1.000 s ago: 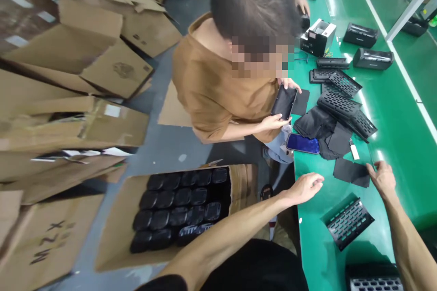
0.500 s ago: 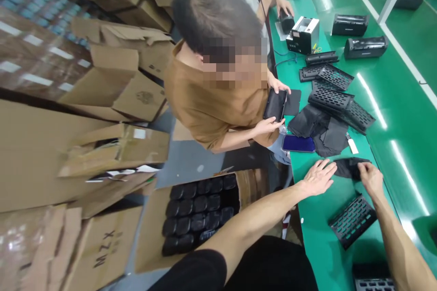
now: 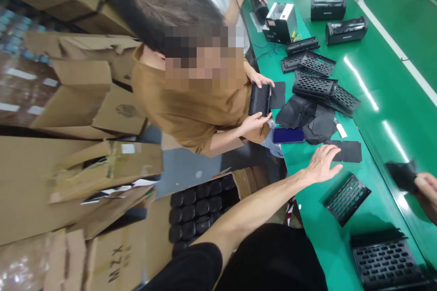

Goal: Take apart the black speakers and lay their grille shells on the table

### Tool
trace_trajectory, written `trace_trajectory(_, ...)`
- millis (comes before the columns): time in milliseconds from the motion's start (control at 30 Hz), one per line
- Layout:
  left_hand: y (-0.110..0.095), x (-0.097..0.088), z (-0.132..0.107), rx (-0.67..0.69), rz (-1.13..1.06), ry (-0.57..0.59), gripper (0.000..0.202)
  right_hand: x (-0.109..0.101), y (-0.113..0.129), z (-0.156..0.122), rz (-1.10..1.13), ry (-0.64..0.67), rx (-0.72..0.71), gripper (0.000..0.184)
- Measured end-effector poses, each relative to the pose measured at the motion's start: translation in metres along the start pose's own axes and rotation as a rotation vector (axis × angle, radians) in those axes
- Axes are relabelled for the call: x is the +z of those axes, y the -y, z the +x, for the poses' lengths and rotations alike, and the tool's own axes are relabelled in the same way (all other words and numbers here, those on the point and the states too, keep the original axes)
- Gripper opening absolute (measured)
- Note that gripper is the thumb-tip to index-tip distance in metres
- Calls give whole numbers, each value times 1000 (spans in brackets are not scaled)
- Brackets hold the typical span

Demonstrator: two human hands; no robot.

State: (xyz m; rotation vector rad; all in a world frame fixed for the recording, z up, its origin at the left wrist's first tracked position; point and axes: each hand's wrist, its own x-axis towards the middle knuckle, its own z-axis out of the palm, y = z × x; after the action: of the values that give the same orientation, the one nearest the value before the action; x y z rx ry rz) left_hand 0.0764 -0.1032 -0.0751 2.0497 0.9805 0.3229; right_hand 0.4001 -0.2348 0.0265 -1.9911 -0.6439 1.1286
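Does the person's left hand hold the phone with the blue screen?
No, the left hand is spread open over the green workbench, apart from the phone, which lies on the bench.

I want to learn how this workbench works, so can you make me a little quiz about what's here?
1. True or false: the right hand is holding a piece of black fabric.
2. What does the co-worker hold? A) a roll of tape B) a black case C) a cardboard flap
3. Fill in the blank: the phone on the green workbench has a ____ screen.

Key: 1 true; 2 B; 3 blue
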Motion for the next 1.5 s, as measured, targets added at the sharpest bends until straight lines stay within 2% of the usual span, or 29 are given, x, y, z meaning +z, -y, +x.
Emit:
trace_trajectory(67,-17,6,-6,8,-402,131,92,32,-2,-25,86,310,112,56)
trace_trajectory(100,-25,11,-10,-11,-591,236,94,47,-3,-33,126,424,153,54)
trace_trajectory(167,-37,21,-23,-105,-782,408,71,72,-10,-44,173,558,207,54)
trace_trajectory(200,-41,26,-30,-171,-781,425,54,81,-14,-46,188,583,228,57)
trace_trajectory(267,-45,33,-43,-282,-674,363,32,91,-24,-45,111,590,216,64)
trace_trajectory(333,-48,38,-54,-327,-554,308,24,95,-34,-40,-79,558,149,69)
trace_trajectory(367,-50,39,-59,-326,-516,307,22,97,-40,-37,-196,526,104,66)
trace_trajectory(433,-54,41,-65,-326,-432,338,20,98,-51,-31,-405,451,32,48)
trace_trajectory(500,-59,43,-70,-361,-327,361,20,97,-61,-26,-542,391,-7,29)
trace_trajectory(567,-64,45,-73,-412,-234,372,22,97,-70,-22,-668,343,-53,20)
trace_trajectory(733,-79,45,-82,-489,-65,367,30,95,-84,-7,-879,255,-207,26)
trace_trajectory(833,-82,40,-88,-452,27,340,35,99,-88,3,-937,217,-274,35)
trace_trajectory(933,-74,39,-92,-455,116,280,41,106,-91,10,-957,209,-292,42)
trace_trajectory(1033,-60,45,-93,-546,81,251,45,114,-93,14,-945,222,-269,43)
trace_trajectory(1167,-46,51,-91,-568,-29,279,19,117,-91,21,-857,240,-184,30)
trace_trajectory(1233,-40,49,-89,-561,-73,253,18,115,-88,26,-777,256,-114,25)
trace_trajectory(1367,-26,29,-87,-551,-228,163,22,114,-79,24,-533,357,57,28)
trace_trajectory(1500,-11,-6,-92,-533,-426,59,31,123,-65,2,-230,497,185,48)
